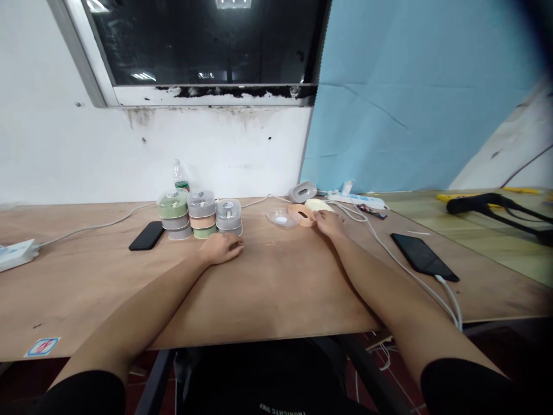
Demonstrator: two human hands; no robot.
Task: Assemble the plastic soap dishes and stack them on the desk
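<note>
My left hand (222,248) rests on the tabletop with loosely bent fingers and nothing in them. Just behind it stand stacks of small oval boxes with clear lids: a green-topped stack (173,208), a grey-topped stack (202,206) and a shorter grey stack (228,214). My right hand (329,223) is at the right end of an orange oval piece with a slot (302,215), fingertips touching or very near it. A cream oval piece (317,204) lies right behind that hand. A clear oval lid (280,218) lies left of the orange piece. The right hand's grip is partly hidden.
A grey oval piece with a slot (302,191) stands by the wall. Phones lie at left (147,236) and right (423,256), the right one with a cable (451,300). A power strip (356,200) and a bottle (180,177) stand at the back.
</note>
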